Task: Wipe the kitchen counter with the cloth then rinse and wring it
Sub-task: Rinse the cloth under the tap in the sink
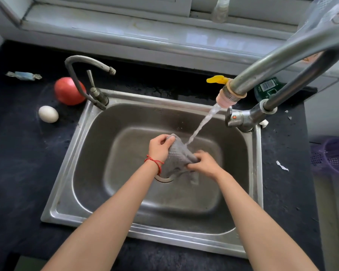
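Cloth (177,155) gripped by both hands' fingers mid-sink (82,153) under stream (201,126); basin walls well apart.

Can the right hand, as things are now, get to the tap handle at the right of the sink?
Probably yes, but not at once: the right hand grips the cloth under the water. Nothing stands between it and the tap handle; it would first have to let go of the cloth.

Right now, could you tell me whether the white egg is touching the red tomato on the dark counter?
Apart. The head view shows the white egg lying nearer than the red tomato, with dark counter between them.
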`<control>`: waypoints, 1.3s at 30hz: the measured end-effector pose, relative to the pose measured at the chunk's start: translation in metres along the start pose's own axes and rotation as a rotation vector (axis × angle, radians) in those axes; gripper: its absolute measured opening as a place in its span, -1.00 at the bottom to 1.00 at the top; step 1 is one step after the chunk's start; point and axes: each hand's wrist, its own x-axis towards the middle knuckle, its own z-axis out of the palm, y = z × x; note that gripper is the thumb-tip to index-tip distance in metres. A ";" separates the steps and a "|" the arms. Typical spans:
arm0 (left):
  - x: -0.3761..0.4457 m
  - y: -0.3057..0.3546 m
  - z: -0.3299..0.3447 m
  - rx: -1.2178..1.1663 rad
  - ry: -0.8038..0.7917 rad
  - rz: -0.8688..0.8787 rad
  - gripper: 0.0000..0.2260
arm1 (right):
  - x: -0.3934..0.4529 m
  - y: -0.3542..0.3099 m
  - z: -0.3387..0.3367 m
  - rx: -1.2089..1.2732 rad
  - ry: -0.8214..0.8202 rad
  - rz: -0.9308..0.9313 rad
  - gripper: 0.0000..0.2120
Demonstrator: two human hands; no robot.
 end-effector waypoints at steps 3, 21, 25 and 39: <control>-0.005 -0.019 -0.003 -0.066 0.177 -0.160 -0.83 | -0.001 0.000 0.001 0.444 0.050 0.092 -0.88; -0.017 -0.021 0.045 -0.270 -0.092 -0.777 -0.68 | 0.002 -0.057 0.017 0.112 0.461 0.223 -0.41; -0.002 -0.019 0.035 -0.291 0.028 -0.746 -0.66 | -0.010 -0.054 0.039 0.110 0.360 0.097 -0.44; -0.023 -0.013 0.015 -0.147 -0.027 -0.720 -0.52 | 0.002 -0.018 0.014 0.747 0.393 0.167 -0.71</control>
